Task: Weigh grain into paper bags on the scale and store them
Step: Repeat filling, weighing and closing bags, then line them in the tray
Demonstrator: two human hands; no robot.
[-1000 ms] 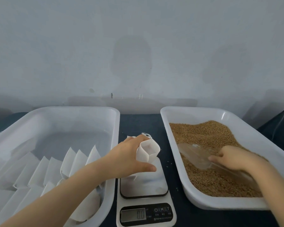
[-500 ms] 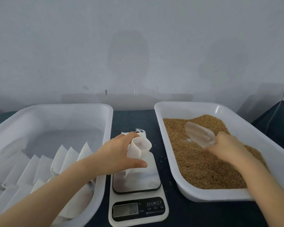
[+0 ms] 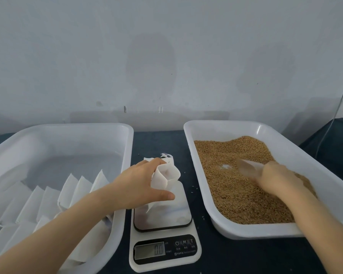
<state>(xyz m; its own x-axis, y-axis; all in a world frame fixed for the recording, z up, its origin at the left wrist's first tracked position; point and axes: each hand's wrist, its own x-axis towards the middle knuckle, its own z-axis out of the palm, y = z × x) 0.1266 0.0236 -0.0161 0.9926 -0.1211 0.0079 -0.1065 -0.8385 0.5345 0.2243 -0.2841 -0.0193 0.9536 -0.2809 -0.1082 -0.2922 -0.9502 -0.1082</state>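
Left hand (image 3: 141,182) grips bag (image 3: 166,175); right hand (image 3: 275,178) grips scoop (image 3: 249,168).

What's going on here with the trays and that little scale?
A person is portioning grain by hand. The left hand holds a white bag open on the scale, which sits between two white trays. The right hand grips a clear scoop dug into the grain in the right tray; nothing is being poured yet. The left tray holds rows of white bags.
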